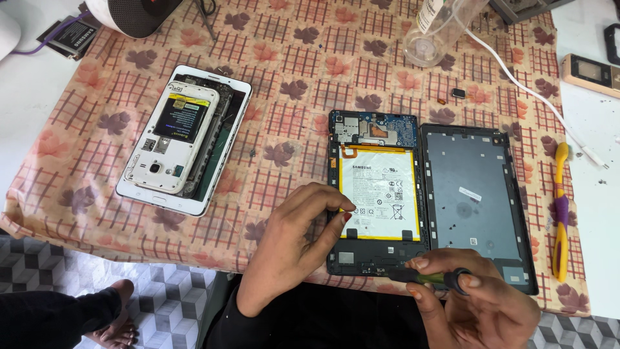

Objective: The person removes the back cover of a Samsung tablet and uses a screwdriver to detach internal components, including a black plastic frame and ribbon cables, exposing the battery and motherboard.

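Observation:
An opened tablet [378, 194] lies on the patterned cloth, its white battery and blue circuit board exposed. My left hand [294, 239] rests on the tablet's left edge, thumb tip touching the battery's side. My right hand [475, 300] grips a small screwdriver [426, 276] with a green and black handle, its tip down at the tablet's bottom edge. The tablet's dark back cover [475, 200] lies inside-up just to the right.
A white tablet [184, 139] with an opened white phone stacked on it lies at the left. A yellow and purple toothbrush [560, 210], a white cable [536, 97], a clear plastic bottle [439, 29] and small loose parts [458, 94] sit at the right and back. A person's bare foot [116, 323] shows below the table.

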Tool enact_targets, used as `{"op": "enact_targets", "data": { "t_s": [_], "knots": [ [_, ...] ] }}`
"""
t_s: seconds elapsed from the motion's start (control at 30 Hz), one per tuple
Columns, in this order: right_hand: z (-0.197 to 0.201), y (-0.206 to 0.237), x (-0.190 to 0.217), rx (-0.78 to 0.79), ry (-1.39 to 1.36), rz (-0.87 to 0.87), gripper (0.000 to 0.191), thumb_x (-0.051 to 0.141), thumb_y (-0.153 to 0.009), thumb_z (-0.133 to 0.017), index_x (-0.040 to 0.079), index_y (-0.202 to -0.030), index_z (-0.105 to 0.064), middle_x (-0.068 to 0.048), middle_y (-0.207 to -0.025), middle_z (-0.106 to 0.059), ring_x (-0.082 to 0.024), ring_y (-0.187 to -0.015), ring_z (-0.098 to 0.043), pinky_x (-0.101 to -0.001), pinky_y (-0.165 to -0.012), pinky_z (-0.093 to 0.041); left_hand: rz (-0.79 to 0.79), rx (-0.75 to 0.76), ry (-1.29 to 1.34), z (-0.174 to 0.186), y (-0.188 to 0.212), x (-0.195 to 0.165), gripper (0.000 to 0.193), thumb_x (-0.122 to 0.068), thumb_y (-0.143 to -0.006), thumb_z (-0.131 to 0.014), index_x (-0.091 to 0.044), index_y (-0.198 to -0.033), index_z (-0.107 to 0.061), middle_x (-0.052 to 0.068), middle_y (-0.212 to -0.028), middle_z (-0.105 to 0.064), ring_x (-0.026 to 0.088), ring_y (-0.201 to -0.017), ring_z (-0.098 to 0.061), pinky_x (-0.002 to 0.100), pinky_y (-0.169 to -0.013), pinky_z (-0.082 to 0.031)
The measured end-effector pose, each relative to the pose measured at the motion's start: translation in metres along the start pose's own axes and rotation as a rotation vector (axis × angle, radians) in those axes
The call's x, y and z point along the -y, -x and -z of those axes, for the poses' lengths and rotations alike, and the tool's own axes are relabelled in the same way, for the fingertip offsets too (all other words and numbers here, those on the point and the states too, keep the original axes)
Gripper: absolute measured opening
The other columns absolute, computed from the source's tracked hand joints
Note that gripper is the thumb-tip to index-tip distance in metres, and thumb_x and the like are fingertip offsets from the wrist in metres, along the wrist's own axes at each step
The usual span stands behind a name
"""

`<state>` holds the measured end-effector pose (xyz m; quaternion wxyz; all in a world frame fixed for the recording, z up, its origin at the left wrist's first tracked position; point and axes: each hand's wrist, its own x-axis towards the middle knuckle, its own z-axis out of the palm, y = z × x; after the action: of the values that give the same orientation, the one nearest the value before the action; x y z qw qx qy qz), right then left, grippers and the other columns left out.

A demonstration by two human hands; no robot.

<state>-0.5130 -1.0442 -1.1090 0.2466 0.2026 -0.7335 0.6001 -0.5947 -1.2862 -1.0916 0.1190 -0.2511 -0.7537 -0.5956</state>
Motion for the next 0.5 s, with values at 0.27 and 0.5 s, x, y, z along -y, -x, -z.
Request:
{"op": "enact_targets", "data": {
  "t_s": [0.27, 0.5],
  "knots": [
    [-0.004, -0.002, 0.003, 0.012, -0.007, -0.011, 0.062, -0.012, -0.087, -0.074, 0.018, -0.137, -0.051, -0.021, -0.118, -0.069, -0.024, -0.108, -0.073, -0.0351, -0.089, -0.069, 0.005, 0.003, -0.007, 0.0, 0.0, 0.002, 0.015, 0.0, -0.093, -0.066, -0.001, -0.108, -0.068, 0.01, -0.108, -0.07, 0.027, -0.104, -0.07, 0.037, -0.09, -0.056],
    [-0.004, -0.014, 0.005, 0.078, -0.079, -0.018, 0.057, -0.012, -0.081, -0.076, 0.015, -0.129, -0.059, -0.021, -0.108, -0.073, -0.028, -0.107, -0.075, -0.0411, -0.09, -0.07, -0.139, 0.158, -0.044, -0.004, 0.003, 0.007, 0.014, -0.009, -0.088, -0.077, -0.008, -0.101, -0.071, 0.004, -0.106, -0.071, 0.023, -0.104, -0.07, 0.036, -0.091, -0.055]
  ]
}}
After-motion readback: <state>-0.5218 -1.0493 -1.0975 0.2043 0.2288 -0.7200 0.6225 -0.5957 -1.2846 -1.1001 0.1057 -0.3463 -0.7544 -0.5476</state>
